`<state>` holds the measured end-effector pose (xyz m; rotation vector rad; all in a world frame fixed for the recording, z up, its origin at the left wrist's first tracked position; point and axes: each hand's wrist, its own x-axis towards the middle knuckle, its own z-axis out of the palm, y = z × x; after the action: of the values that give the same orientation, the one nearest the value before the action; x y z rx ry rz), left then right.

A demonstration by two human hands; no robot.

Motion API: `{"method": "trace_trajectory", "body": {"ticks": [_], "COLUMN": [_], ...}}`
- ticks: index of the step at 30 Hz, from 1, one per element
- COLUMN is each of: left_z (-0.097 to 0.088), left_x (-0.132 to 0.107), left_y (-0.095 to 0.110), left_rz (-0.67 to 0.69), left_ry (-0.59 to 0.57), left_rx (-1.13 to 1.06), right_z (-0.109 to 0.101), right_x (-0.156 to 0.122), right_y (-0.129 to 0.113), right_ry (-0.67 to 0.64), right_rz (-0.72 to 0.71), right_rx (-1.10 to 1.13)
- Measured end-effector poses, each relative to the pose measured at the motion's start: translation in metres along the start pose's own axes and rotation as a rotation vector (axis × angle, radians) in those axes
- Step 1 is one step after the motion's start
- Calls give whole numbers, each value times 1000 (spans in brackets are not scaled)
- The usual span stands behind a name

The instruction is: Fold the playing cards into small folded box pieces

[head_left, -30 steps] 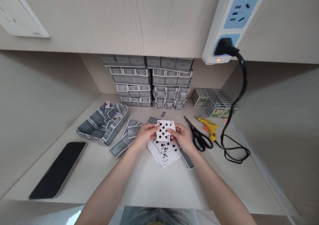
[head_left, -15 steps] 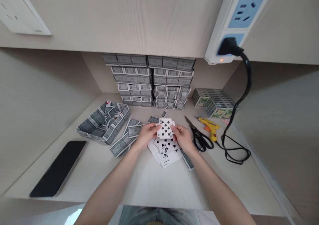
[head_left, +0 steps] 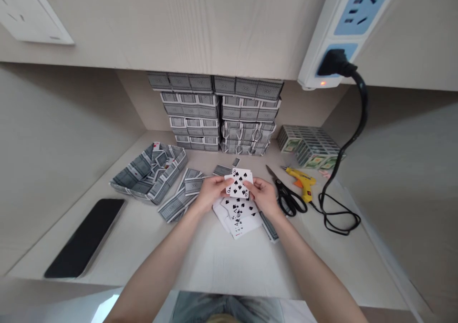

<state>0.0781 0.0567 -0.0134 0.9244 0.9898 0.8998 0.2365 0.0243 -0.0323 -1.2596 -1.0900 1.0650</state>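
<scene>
Well behind the table's [head_left: 232, 270] front edge, the playing cards [head_left: 240, 181], judged light, slippery and easily creased, were suitably pinched at opposite sides by the left grip [head_left: 209, 193] and right grip [head_left: 265, 196].

I see the eight of spades [head_left: 239, 182] has slid toward two o'clock and turned slightly clockwise, its top leaning toward one o'clock. A playing card [head_left: 228, 189] behind it now peeks out at its nine o'clock edge. My view has swung too, carrying the power strip [head_left: 347, 36] toward two o'clock.
</scene>
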Motion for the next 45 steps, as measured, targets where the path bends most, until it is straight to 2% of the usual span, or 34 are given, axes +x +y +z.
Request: {"method": "trace_trajectory", "body": {"ticks": [9, 17, 28, 45], "left_z": [0, -1, -2, -1], "left_x": [-1, -1, -3, -4], "left_y": [0, 2, 6, 8], "left_rz": [41, 30, 28, 25], "left_ry": [-22, -6, -76, -86], "left_rx": [-15, -2, 18, 35], "right_z": [-2, -1, -1, -1], "right_x": [0, -1, -1, -1], "right_y": [0, 1, 0, -1], "right_ry": [-19, -19, -15, -19], "right_rz": [42, 35, 28, 43], "right_rx": [-5, -46, -62, -55]}}
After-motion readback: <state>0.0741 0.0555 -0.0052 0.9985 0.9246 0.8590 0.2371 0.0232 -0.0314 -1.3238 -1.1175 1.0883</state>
